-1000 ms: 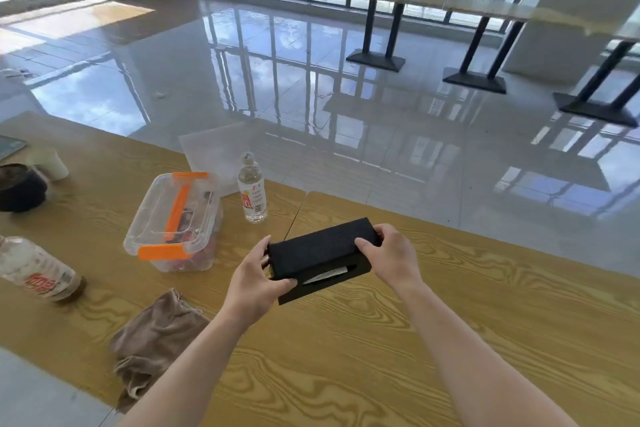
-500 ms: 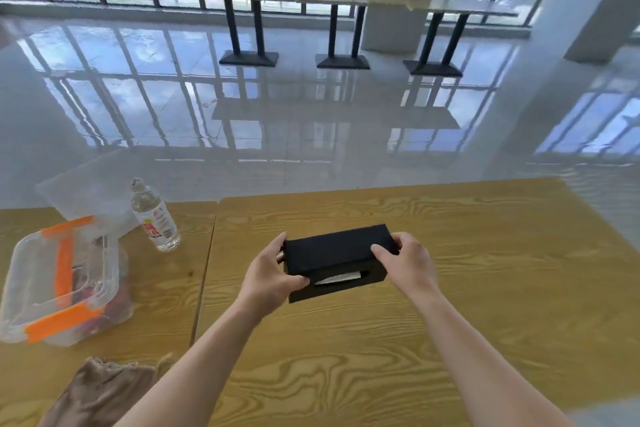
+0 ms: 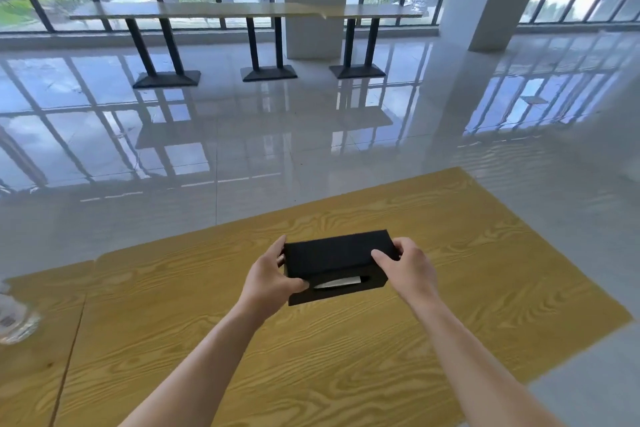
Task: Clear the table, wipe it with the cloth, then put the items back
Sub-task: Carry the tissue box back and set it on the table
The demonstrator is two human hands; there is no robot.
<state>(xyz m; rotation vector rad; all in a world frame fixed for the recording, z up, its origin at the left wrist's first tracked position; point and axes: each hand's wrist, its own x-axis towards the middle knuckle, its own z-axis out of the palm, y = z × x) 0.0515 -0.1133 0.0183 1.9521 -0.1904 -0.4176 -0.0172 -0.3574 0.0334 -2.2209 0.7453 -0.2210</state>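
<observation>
A black tissue box [image 3: 334, 258] with a white tissue showing in its slot is held between both hands just above the wooden table [image 3: 450, 288]. My left hand [image 3: 268, 276] grips its left end, thumb on the near face. My right hand [image 3: 407, 270] grips the right end, thumb on top. The box tilts so that its slot faces me. The cloth is out of view.
A clear plastic bottle [image 3: 14, 319] shows blurred at the left edge of the table. A seam [image 3: 74, 333] runs between two tabletops on the left. Glossy floor lies beyond the far and right table edges. Long bar tables [image 3: 242, 10] stand by the windows.
The view has swung right with the tissue box still held in both hands. The plastic container, cloth and upright bottle have left the frame on the left.
</observation>
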